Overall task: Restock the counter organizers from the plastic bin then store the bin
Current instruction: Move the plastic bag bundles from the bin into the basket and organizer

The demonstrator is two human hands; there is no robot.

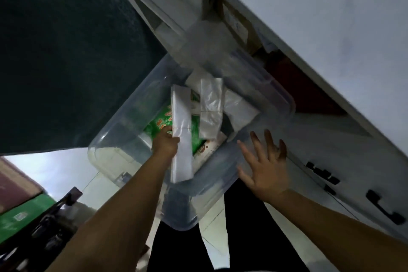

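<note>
Pale floor tiles [66, 172] show at seven o'clock, and white cabinets with black handles [384, 210] run from twelve down to four o'clock. Between them, at the centre, the clear plastic bin [114, 137] sits low and tilted in view, holding a green packet [159, 123] and folded clear bags [212, 106].

At the bin's six o'clock edge, the left hand [164, 143] is clenched around a long flat white pack [182, 134], gripping it near the middle. The right hand [262, 165], fingers spread and holding nothing, hovers at the bin's four o'clock rim; whether it touches is unclear.

To lift cleanly, I would press that free hand on the rim to steady the bin, then draw the pack straight up so the loose bags are not dragged out with it.
</note>
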